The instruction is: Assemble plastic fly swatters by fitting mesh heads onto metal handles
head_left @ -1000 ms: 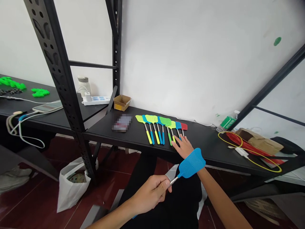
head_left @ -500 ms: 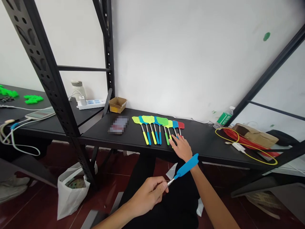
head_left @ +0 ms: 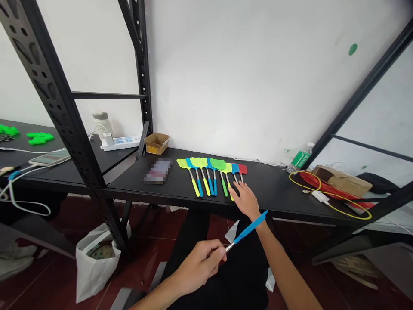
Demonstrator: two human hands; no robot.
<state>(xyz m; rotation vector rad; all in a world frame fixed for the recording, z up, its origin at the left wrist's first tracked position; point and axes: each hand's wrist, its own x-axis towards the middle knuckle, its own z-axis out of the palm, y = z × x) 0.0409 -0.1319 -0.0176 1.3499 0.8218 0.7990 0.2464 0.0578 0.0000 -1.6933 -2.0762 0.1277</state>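
Observation:
My left hand (head_left: 200, 265) is closed round the metal shaft of a blue fly swatter (head_left: 250, 226), held low over my lap with its head turned edge-on. My right hand (head_left: 245, 199) lies flat with fingers spread on the black shelf (head_left: 180, 193), its fingertips touching the handles at the right end of a row of several fly swatters (head_left: 211, 172). Those swatters lie side by side in yellow, blue, green and red.
A small cardboard box (head_left: 156, 142) and a power strip (head_left: 120, 142) sit at the back left. A green bottle (head_left: 300, 158), a yellow cable (head_left: 329, 196) and a brown parcel (head_left: 343, 180) lie to the right. A white bag (head_left: 97, 262) stands on the floor by the rack post (head_left: 64, 120).
The blue swatter in my left hand has rolled from flat-on to edge-on. My right hand has stayed on the row's right end. The view has shifted slightly.

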